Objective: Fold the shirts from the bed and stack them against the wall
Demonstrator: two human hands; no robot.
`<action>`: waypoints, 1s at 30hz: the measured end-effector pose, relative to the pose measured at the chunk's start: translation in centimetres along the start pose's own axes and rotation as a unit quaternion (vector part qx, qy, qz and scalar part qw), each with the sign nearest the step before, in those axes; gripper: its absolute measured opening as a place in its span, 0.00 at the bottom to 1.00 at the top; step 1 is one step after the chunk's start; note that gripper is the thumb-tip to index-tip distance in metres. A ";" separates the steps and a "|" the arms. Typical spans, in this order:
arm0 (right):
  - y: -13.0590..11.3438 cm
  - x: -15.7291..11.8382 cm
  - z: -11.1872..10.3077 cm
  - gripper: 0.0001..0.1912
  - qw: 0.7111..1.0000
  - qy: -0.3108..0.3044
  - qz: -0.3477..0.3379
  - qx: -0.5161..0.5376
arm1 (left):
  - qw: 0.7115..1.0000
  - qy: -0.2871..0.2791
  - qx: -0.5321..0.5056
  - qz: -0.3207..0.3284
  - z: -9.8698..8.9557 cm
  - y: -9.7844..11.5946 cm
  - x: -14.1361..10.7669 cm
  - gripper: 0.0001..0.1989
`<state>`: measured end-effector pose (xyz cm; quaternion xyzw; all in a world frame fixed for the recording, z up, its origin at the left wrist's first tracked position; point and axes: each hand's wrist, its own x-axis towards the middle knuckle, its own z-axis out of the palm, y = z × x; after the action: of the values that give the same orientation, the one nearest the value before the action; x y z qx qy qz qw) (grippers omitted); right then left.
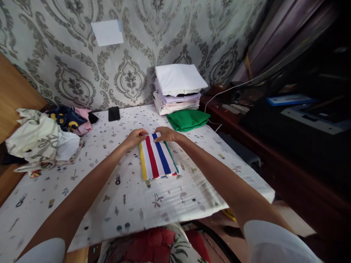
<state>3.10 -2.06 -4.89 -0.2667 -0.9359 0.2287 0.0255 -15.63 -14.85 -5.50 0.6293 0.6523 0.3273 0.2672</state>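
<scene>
A striped cloth (153,157) in white, red, blue, yellow and green lies folded into a rectangle on the patterned table cover (109,197). At its far left corner, my left hand (138,137) pinches the edge between thumb and fingers. My right hand (166,134) grips the far edge near the right corner, its fingers bent over the blue stripe. Both hands are close together, with a short stretch of the cloth's far edge between them.
Behind my right hand lies a folded green cloth (188,119), beside a stack of folded clothes (179,82). A black phone (114,113) rests near the wall. Crumpled clothes (41,138) are heaped at the left. A white cable (233,87) runs along the right.
</scene>
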 end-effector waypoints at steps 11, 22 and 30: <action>-0.2 -0.8 0.1 0.14 0.994 0.034 -0.025 0.102 | 0.979 0.137 0.132 -0.071 -0.5 0.0 -3.1 0.13; -2.7 -6.2 0.4 0.20 0.839 0.114 -0.064 0.528 | 0.912 -0.036 -0.391 -0.120 0.9 2.8 -4.6 0.34; -0.6 -10.4 -1.4 0.26 0.735 0.233 0.064 0.633 | 0.840 -0.198 -0.468 -0.191 5.5 6.0 -8.6 0.24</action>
<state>11.90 -7.23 -2.60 -0.2933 -0.5199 0.7003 0.3914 -7.01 -22.95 -4.99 0.3437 0.4617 0.4042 0.7108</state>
